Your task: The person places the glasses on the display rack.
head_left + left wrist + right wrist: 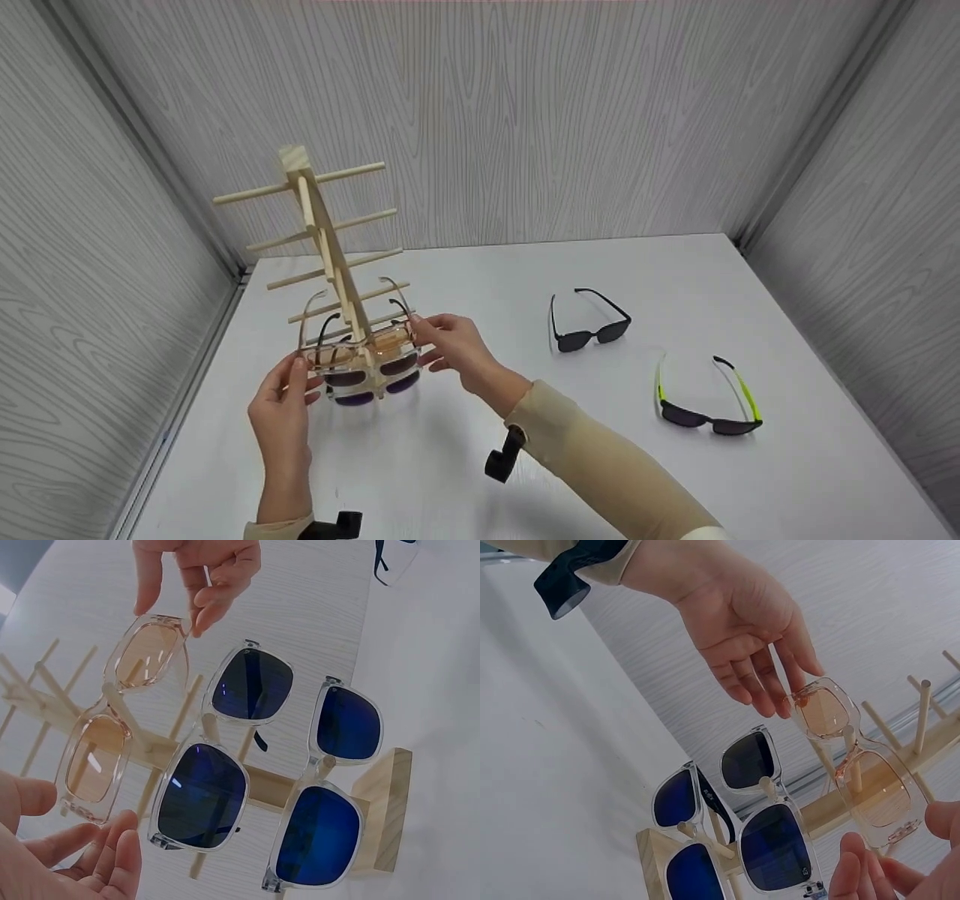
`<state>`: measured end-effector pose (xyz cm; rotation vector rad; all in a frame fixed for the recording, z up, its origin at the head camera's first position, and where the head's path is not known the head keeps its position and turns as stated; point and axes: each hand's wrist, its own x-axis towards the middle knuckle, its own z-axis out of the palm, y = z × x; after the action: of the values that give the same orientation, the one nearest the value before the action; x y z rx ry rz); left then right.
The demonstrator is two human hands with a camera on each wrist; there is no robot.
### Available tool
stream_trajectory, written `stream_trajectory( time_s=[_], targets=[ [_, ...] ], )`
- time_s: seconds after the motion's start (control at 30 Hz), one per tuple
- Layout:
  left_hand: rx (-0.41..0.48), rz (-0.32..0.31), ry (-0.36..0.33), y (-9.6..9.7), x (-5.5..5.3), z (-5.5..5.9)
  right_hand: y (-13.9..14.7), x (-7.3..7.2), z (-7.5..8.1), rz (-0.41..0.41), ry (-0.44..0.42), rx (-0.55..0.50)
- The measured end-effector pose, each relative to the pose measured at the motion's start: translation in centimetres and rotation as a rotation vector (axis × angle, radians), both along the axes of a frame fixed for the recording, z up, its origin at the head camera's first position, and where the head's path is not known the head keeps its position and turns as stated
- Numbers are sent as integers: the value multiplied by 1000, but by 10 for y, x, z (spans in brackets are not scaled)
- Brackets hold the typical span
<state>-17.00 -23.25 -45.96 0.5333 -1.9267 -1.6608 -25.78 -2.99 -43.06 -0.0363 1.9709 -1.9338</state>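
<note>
Clear-framed glasses with orange-tinted lenses (394, 343) sit across a wooden eyewear rack (330, 244), on the side facing me. My left hand (282, 411) pinches them at the left hinge corner. At the opposite corner, my right hand (466, 354) holds the frame between thumb and fingers. Their temples point back past the rack's post. Directly below hang clear-framed sunglasses with dark lenses (202, 795), and under those a similar pair with blue lenses (319, 836). In the right wrist view, the orange-tinted lens (877, 791) lies over a short peg.
Bare pegs (352, 173) stick out both ways from the rack's upper part. Black sunglasses (592, 337) rest on the white table (480, 281), right of the rack. Sunglasses with yellow-green temples (709, 422) lie nearer the right edge. Grey wood-grain panels (525, 112) enclose the table.
</note>
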Motion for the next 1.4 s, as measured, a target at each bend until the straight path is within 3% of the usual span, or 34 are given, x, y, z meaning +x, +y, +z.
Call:
stream_trajectory(
  time_s=[0.3,0.67,1.03,1.4],
  targets=[
    [1,5,-19,1,8,-6,11,8,-7,-22,56,-8],
    [63,0,-60,9,15,-18,30,20,-24,23,63,-50],
    [68,-40,-143,22,16,-29,44,27,-40,29,74,-68],
    [88,-87,-190,29,17,-39,56,31,-60,-16,29,-63]
  ],
)
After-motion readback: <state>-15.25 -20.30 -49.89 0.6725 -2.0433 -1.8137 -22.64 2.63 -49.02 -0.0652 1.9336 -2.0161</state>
